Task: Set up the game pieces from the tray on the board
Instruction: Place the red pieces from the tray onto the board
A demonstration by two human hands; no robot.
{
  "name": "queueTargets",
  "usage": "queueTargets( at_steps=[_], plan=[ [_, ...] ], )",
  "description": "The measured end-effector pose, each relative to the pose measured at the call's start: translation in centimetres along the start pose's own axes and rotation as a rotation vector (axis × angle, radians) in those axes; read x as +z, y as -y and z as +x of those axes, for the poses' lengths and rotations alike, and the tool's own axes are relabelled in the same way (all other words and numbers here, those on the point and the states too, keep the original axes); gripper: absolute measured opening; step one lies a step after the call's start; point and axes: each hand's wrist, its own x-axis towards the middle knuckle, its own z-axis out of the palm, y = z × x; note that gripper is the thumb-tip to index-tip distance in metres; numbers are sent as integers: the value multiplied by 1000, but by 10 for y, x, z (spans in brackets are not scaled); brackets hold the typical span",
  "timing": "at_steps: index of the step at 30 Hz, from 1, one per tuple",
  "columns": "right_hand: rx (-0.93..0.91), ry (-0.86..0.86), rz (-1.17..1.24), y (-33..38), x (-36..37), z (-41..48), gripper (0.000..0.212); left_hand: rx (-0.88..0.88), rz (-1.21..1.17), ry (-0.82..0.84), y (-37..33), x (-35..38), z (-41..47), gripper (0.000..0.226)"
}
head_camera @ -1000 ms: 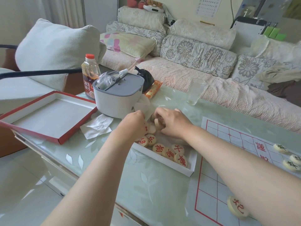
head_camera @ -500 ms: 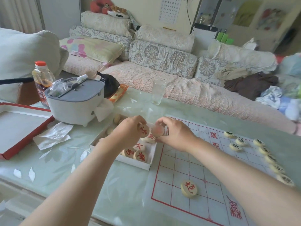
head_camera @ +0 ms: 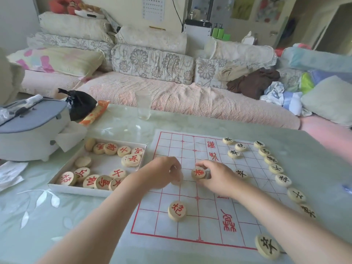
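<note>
My right hand (head_camera: 219, 178) pinches a round pale wooden disc with a red character (head_camera: 198, 173). Its fingers (head_camera: 203, 164) wrap over the rim, low above the middle of the white paper board ruled in red lines (head_camera: 190, 221). My left hand (head_camera: 162, 173) hovers just beside it at nine o'clock, fingers curled down toward the sheet. I cannot tell whether they grip a piece, because the knuckles hide it.

To do this step well, I judge the disc should go down flat on a line crossing rather than inside a square, red face up. It should be released without dragging, since the paper sheet looks light and could slide or wrinkle on the glossy pale green glass bench (head_camera: 57, 225). One red-lettered disc (head_camera: 177, 210) lies on the board at six o'clock of my hands. Black-lettered discs (head_camera: 283, 180) line the board's three o'clock edge, and my right forearm passes close to them, so I would keep it lifted.

The shallow white cardboard tray (head_camera: 99, 189) sits on the bench at nine o'clock of the board, just beside it. It holds a dozen or so discs in two loose rows, some overlapping. Most show red characters and two show blank faces, so plenty of the set-up remains.
</note>
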Motion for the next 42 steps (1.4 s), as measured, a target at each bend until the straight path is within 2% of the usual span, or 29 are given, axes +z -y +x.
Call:
queueTargets(
  at_steps=[2, 6, 12, 16, 21, 24, 27, 32, 39, 42],
  plan=[
    [-17, 0, -12, -1, 2, 2, 45, -5, -15, 31, -2, 4, 4, 26],
    [-30, 32, -49, -1, 11, 10, 51, -17, 15, 39, -3, 6, 7, 30],
    [-52, 15, -45, 4, 23, 17, 54, -16, 140, 163, -4, 5, 5, 56],
    [-69, -22, -31, 8, 28, 17, 49, -23, 194, 174, -4, 0, 1, 56],
    [-4, -8, 21, 26, 17, 43, 28, -47, 136, 28, 2, -31, -1, 50],
    [31, -68, 77, 43, 13, 79, 17, -61, 95, -77, 11, -52, 0, 49],
    [42, -139, 117, 57, 15, 122, 24, -110, 42, -119, 25, -64, -2, 48],
    [32, -164, -17, 69, 23, 187, 24, -149, 3, -195, 48, -73, -4, 43],
    [10, -209, -112, 75, 34, 233, 29, -183, -12, -233, 62, -82, 3, 49],
    [15, -168, -153, 74, 39, 245, 29, -194, 5, -249, 65, -83, 5, 50]
  ],
)
